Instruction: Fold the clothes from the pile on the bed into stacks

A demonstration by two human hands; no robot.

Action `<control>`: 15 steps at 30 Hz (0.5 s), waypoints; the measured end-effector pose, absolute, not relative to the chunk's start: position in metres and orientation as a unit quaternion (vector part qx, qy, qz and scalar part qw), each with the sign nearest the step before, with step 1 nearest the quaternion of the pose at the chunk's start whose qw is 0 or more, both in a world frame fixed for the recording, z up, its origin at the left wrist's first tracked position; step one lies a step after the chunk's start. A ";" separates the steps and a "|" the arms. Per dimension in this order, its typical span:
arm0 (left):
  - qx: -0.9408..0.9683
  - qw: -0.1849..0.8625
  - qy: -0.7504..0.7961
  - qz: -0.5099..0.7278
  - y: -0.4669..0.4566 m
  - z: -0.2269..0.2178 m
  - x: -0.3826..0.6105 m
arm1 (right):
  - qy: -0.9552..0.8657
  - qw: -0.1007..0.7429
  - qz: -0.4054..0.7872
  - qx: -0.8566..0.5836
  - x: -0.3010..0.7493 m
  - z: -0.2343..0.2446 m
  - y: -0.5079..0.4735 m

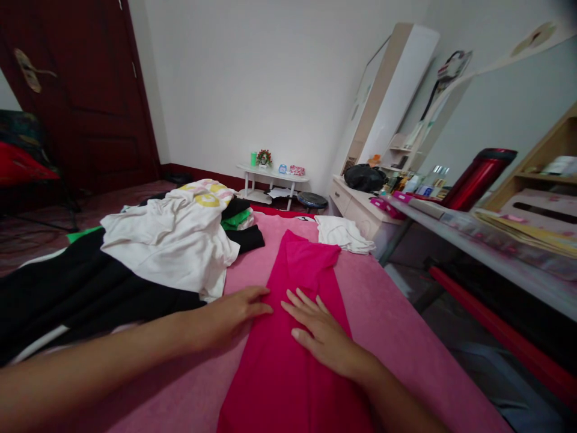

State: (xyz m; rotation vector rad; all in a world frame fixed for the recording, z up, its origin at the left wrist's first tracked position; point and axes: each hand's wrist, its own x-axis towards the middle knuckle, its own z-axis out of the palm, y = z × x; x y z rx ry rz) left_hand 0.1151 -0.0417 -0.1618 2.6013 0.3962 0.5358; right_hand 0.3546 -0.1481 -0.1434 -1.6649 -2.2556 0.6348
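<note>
A bright pink shirt (288,355) lies lengthwise on the pink bed cover (387,337), folded into a long strip. What looks like a short sleeve is laid over at its far end. My right hand (320,331) rests flat on the shirt's middle, fingers spread. At the shirt's left edge is my left hand (243,307), its thumb and fingers apart and touching the cloth. Left of it lies a crumpled white shirt (171,234) with a yellow print, on top of black clothing (103,288) with white stripes.
Folded white cloth (345,233) lies at the bed's far right corner. Black and green clothes (237,219) are piled beyond the white shirt. Along the right side stands a desk (478,240) with a red flask (480,177). A low white table (273,173) is by the far wall.
</note>
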 end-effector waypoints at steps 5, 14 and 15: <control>0.957 0.254 0.076 0.118 -0.086 -0.129 0.067 | -0.752 0.174 0.387 -0.504 0.371 -0.109 -0.213; 0.933 0.346 -0.045 0.087 -0.132 -0.095 0.068 | -0.701 0.218 0.416 -0.537 0.385 -0.158 -0.252; 0.931 0.349 -0.050 0.095 -0.134 -0.098 0.071 | -0.692 0.212 0.427 -0.542 0.381 -0.163 -0.256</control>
